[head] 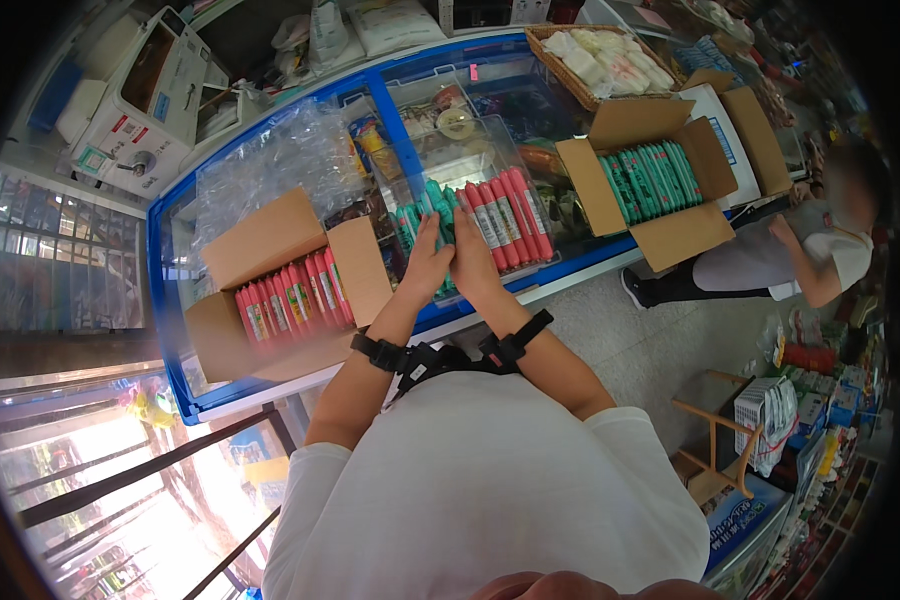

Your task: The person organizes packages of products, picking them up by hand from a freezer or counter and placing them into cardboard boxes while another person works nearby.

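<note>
My left hand [424, 264] and my right hand [474, 259] face each other, fingers straight, with upright green packets [438, 196] between the palms. These packets stand in a clear plastic bin [504, 142] on top of a blue-framed chest freezer [387, 112]. More green packets sit left of my left hand. Against the outer side of my right hand is a row of red packets [501, 221] in the same bin. The lower parts of the packets between my hands are partly hidden. Black straps are on both wrists.
Left of the bin, an open cardboard box [266, 238] holds red packets [292, 300]. Another open cardboard box [641, 124] with green packets [652, 180] is at right. Clear plastic wrap [270, 154] and a wicker basket [570, 81] lie on the freezer. A person [746, 251] stands right; a wooden chair [712, 431] is behind.
</note>
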{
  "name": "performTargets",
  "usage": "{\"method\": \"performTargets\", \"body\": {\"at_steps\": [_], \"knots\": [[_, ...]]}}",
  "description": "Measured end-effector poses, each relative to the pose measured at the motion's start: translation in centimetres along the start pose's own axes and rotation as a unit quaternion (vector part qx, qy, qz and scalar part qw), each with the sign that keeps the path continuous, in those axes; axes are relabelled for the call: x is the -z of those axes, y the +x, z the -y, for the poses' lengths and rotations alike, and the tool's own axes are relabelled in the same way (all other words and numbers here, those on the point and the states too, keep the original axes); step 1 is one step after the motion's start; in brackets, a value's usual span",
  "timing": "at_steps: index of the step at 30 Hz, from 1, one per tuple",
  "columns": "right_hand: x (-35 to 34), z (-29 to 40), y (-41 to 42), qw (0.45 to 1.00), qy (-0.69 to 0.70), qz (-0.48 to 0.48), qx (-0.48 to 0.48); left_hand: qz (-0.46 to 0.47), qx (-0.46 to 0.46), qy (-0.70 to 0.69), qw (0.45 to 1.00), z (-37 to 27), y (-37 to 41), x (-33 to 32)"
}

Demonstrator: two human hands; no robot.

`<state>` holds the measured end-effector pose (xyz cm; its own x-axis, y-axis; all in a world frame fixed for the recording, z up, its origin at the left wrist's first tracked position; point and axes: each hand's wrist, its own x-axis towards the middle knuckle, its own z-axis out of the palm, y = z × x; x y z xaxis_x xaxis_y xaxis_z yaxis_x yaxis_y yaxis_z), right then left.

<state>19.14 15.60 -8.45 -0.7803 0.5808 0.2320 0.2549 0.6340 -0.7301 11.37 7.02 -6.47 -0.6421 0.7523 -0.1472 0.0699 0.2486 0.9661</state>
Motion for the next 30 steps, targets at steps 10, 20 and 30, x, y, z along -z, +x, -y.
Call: {"method": "performTargets", "body": {"at_steps": [10, 20, 30], "knots": [[2.6, 0.7, 0.4, 0.999, 0.025, 0.027, -0.012, 0.000, -0.089, 0.229, 0.969, -0.6, 5.8, 1.4], [0.7, 0.3, 3.1, 0.999, -0.008, -0.007, 0.052, 0.011, -0.080, 0.250, 0.965, -0.2, 7.5, 2.1], [5.2, 0.9, 1.9, 0.984, -0.108, 0.054, 0.129, 0.070, -0.039, 0.273, 0.959, -0.9, 9.8, 2.8]]}}
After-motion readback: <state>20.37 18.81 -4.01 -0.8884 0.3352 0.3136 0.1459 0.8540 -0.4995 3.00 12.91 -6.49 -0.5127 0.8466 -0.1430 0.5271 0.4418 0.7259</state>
